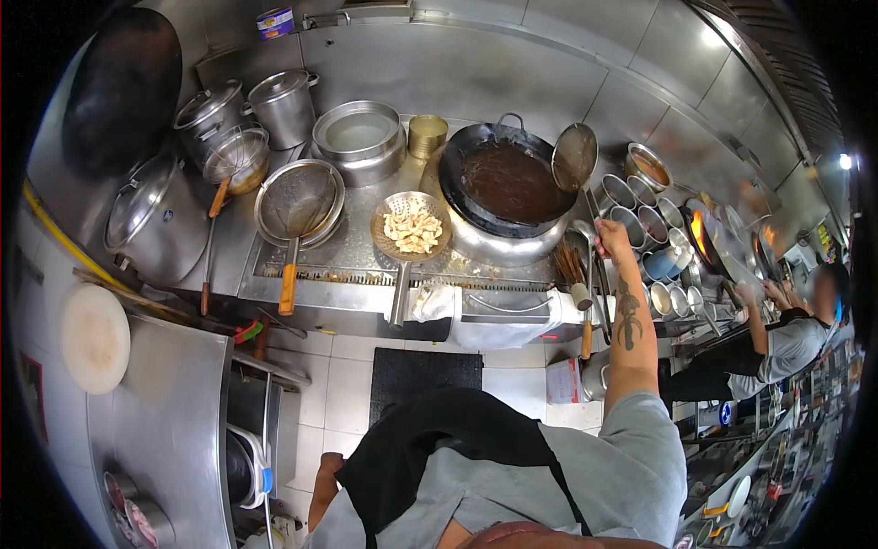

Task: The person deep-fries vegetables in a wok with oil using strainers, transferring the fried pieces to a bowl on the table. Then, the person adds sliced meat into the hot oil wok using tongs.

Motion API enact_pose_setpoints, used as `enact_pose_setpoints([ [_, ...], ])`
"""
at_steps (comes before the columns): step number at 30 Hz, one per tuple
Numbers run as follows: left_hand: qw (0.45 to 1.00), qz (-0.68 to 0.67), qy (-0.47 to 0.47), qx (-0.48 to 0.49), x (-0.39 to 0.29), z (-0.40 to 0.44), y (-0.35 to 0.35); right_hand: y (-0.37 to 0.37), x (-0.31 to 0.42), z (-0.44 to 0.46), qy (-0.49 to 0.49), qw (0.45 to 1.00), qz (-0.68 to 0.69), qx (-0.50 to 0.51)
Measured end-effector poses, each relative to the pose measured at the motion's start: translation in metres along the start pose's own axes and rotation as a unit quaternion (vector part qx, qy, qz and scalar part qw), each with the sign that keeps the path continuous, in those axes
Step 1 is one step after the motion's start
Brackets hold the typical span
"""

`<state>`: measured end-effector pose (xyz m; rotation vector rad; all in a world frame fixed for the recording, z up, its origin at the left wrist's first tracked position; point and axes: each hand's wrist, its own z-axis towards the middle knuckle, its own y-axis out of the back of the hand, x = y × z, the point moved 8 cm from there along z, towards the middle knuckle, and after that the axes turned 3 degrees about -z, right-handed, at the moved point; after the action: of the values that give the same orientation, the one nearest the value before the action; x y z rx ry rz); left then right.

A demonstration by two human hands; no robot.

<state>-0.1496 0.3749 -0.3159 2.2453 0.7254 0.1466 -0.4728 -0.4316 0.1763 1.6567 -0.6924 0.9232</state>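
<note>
My right hand (613, 240) is closed round the handle of a round skimmer (575, 157), whose mesh head is over the right rim of a large black wok (503, 174). Dark liquid lies in the wok, which rests on a steel burner ring. To the wok's left, a perforated ladle (402, 275) holding pale cooked pieces (412, 228) lies on the stove top. My left hand (330, 463) hangs low beside my body; its fingers are too small and dark to make out.
Steel pots (282, 105) and a strainer (300, 203) stand at left. Several metal containers (627, 225) sit right of the wok. A co-worker (791, 343) works beside flaming woks at far right. A steel counter (165, 412) is at lower left.
</note>
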Motion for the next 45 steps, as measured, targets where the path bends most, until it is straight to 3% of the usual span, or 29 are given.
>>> enact_pose_setpoints([
  [4, 0.997, 0.007, -0.052, -0.061, -0.007, -0.001, 0.018, -0.010, -0.021, 0.006, 0.003, 1.000, 0.011, 0.017],
  [6, 0.963, -0.255, 0.078, -0.026, 0.012, -0.004, 0.008, -0.026, -0.031, 0.007, -0.036, 0.994, 0.090, 0.047],
  [8, 0.845, -0.496, 0.202, 0.008, 0.023, -0.011, -0.008, -0.041, -0.037, 0.008, -0.061, 0.983, 0.153, 0.083],
  [10, 0.650, -0.694, 0.307, 0.038, 0.021, -0.023, -0.029, -0.054, -0.043, 0.011, -0.083, 0.971, 0.196, 0.105],
  [13, 0.638, -0.693, 0.333, 0.034, 0.022, -0.032, -0.035, -0.079, -0.045, 0.014, -0.101, 0.947, 0.254, 0.172],
  [19, 0.722, -0.624, 0.297, 0.033, 0.016, -0.050, -0.022, -0.110, -0.041, 0.020, -0.098, 0.917, 0.306, 0.236],
  [25, 0.737, -0.607, 0.293, 0.051, 0.010, -0.056, -0.023, -0.129, -0.024, 0.004, -0.105, 0.908, 0.311, 0.261],
  [28, 0.702, -0.657, 0.223, 0.161, 0.009, -0.040, -0.039, -0.135, -0.019, -0.009, -0.098, 0.906, 0.309, 0.274],
  [31, 0.677, -0.661, 0.322, 0.039, 0.016, -0.043, -0.041, -0.140, -0.015, -0.023, -0.106, 0.897, 0.324, 0.280],
  [33, 0.662, -0.679, 0.317, 0.029, 0.015, -0.042, -0.037, -0.142, -0.015, -0.032, -0.100, 0.897, 0.324, 0.283],
  [43, 0.664, -0.691, 0.279, 0.056, 0.023, -0.006, -0.042, -0.140, -0.005, -0.055, -0.103, 0.864, 0.389, 0.302],
  [45, 0.633, -0.730, 0.248, 0.075, 0.021, 0.002, -0.038, -0.136, -0.005, -0.055, -0.097, 0.863, 0.395, 0.301],
])
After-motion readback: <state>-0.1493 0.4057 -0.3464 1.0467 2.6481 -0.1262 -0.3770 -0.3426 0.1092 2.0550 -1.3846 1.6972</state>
